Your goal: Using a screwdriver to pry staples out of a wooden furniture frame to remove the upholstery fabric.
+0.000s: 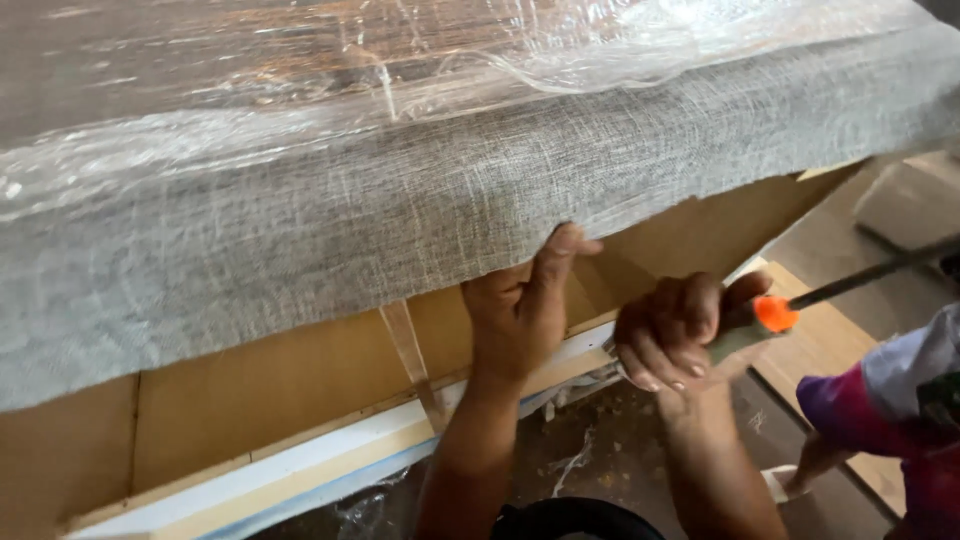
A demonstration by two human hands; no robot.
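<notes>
A white fibreglass mat [300, 200] hangs over the edge of a brown cardboard-sided panel [290, 380]. Clear plastic film [560, 50] lies on top of the mat. My left hand [520, 305] pinches the mat's lower edge, thumb up against the fabric. Just to its right, my right hand [670, 330] is closed around a tool [775, 312] with an orange collar and a dark shaft that points to the right.
A strip of clear tape [410, 350] crosses the cardboard down to a white-and-blue edge strip [330, 455]. Another person in a pink and grey sleeve [880, 400] is at the lower right. Wooden boards [830, 340] lie on the floor behind.
</notes>
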